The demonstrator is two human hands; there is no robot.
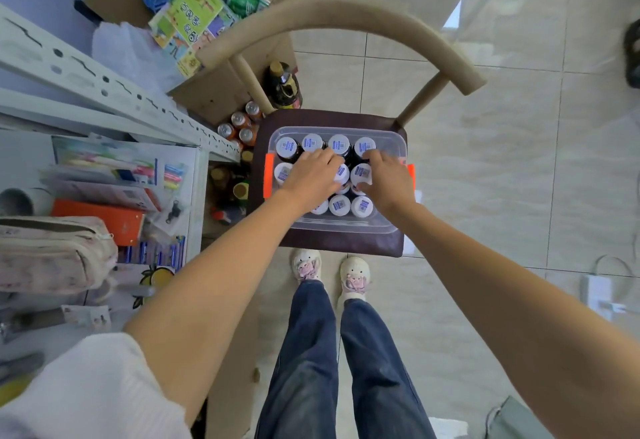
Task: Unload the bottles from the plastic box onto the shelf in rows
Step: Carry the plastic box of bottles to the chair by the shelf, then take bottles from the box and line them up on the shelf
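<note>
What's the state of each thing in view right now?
Plastic box: lid off, on chair seat, full of bottles.
Bottles: upright, capped, in rows.
Left hand: reaching in, over bottle caps.
Right hand: reaching in, fingers on caps.
Chair: upright, beside shelf.

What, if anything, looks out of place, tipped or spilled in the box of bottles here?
Nothing stands out. The visible bottles stand upright, white caps up, in rows inside the clear plastic box on the chair seat. No spill shows. Both hands, left and right, cover the middle bottles, which stay unchecked.
</note>
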